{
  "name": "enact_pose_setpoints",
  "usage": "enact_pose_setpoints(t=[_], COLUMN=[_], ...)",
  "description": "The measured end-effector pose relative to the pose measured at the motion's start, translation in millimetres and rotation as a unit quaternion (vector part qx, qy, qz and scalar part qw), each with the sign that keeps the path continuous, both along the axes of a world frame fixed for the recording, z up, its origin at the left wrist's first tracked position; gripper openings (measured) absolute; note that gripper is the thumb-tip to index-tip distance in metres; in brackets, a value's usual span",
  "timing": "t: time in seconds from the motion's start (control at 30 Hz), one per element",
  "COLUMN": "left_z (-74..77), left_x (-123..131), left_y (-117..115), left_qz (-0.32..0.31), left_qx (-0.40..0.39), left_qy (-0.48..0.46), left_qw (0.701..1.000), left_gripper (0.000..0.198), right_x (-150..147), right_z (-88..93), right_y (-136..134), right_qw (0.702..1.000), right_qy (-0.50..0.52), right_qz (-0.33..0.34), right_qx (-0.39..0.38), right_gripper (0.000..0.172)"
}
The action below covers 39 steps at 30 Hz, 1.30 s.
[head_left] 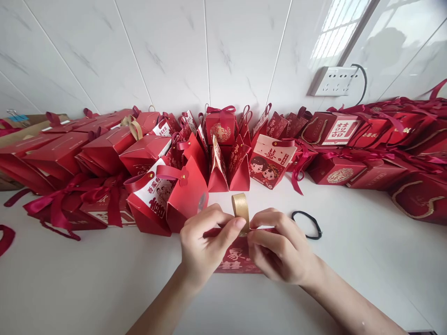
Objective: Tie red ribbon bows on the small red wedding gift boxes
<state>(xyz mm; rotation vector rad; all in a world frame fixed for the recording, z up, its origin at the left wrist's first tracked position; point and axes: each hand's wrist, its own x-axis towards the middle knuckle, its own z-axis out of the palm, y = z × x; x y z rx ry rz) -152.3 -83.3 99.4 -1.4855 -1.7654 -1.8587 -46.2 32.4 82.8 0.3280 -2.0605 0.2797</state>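
A red gift box with pale Chinese characters stands on the white table in front of me. A gold strap rises from its top in a loop. My left hand is closed, with thumb and forefinger pinching the strap low on its left side. My right hand is closed too, its fingertips pinched at the box's top edge, right by the strap's base. Both hands cover much of the box's upper part, and the strap's fastening is hidden by the fingers.
Rows of red gift boxes with ribbons and straps line the wall. A box with two cartoon faces leans among them. A black elastic band lies right of my hands. On the tiled wall is a white power socket with a black cable.
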Motion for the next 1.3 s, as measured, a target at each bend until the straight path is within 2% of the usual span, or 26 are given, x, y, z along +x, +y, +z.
enact_pose_setpoints(t=[0.4, 0.57, 0.67, 0.77, 0.83, 1.03, 1.3], left_z=[-0.8, 0.9, 1.2, -0.6, -2.4, -3.8, -4.1], left_x=[0.7, 0.3, -2.4, -6.4, -8.2, -7.6, -7.7], left_y=[0.6, 0.2, -1.5, -3.2, -3.6, -2.3, -2.6], left_qz=[0.005, -0.012, -0.058, -0.143, -0.169, -0.132, -0.121], left_qx=[0.004, -0.003, -0.019, -0.022, -0.024, -0.026, -0.021], left_qy=[-0.001, -0.003, -0.020, -0.012, 0.001, 0.017, 0.031], left_qw=[1.000, 1.000, 0.998, 0.989, 0.985, 0.991, 0.992], left_gripper=[0.026, 0.026, 0.021, 0.004, 0.009, 0.009, 0.009], right_x=[-1.0, -1.0, 0.2, 0.7, 0.4, -0.1, -0.4], right_z=[2.4, 1.6, 1.7, 1.8, 1.8, 2.6, 2.3], right_y=[-2.3, -2.8, -1.8, 0.1, 1.4, 3.7, 7.5], right_qw=[1.000, 0.995, 0.996, 0.998, 0.998, 0.998, 0.999], right_qy=[0.013, 0.007, 0.008, 0.014, 0.019, 0.033, 0.032], right_qz=[0.005, 0.031, 0.007, 0.000, 0.003, -0.001, -0.002], right_qx=[-0.023, -0.097, -0.083, -0.061, -0.058, -0.046, -0.009], right_gripper=[0.020, 0.021, 0.024, 0.024, 0.024, 0.024, 0.021])
